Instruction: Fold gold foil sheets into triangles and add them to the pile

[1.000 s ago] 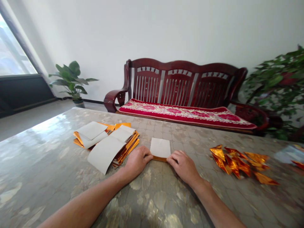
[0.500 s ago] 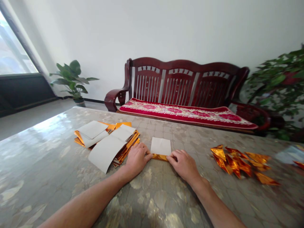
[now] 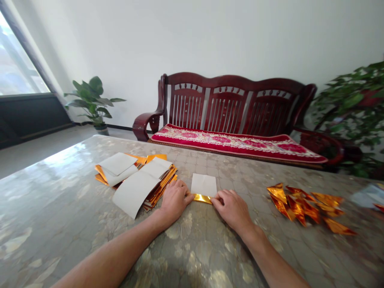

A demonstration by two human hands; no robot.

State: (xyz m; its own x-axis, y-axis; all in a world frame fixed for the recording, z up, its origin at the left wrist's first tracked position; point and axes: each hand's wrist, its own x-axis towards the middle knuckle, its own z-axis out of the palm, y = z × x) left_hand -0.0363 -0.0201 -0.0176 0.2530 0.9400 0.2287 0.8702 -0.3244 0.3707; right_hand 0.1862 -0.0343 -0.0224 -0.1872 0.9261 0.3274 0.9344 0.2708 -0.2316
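A small sheet of gold foil paper [image 3: 203,183] lies white side up on the table, its near edge turned over into a narrow shiny gold strip. At the strip's left end, my left hand [image 3: 176,199] pinches the fold between thumb and fingers. My right hand [image 3: 231,206] does the same at the right end, its fingers curled. Just left of my left hand is a stack of foil paper sheets [image 3: 136,193], mostly white side up with gold edges showing. Several folded gold foil pieces [image 3: 303,204] lie in a loose heap to the right.
The patterned table [image 3: 192,256] spans the foreground. Behind it stands a dark red wooden bench [image 3: 226,106] with a red floral cover [image 3: 222,139]. Potted plants [image 3: 93,100] flank the bench. A pale, plastic-looking item [image 3: 366,196] lies at the table's right edge.
Both hands stay at the ends of the fold with little movement. The gold strip between them now catches more light and looks brighter. The view has shifted very slightly.
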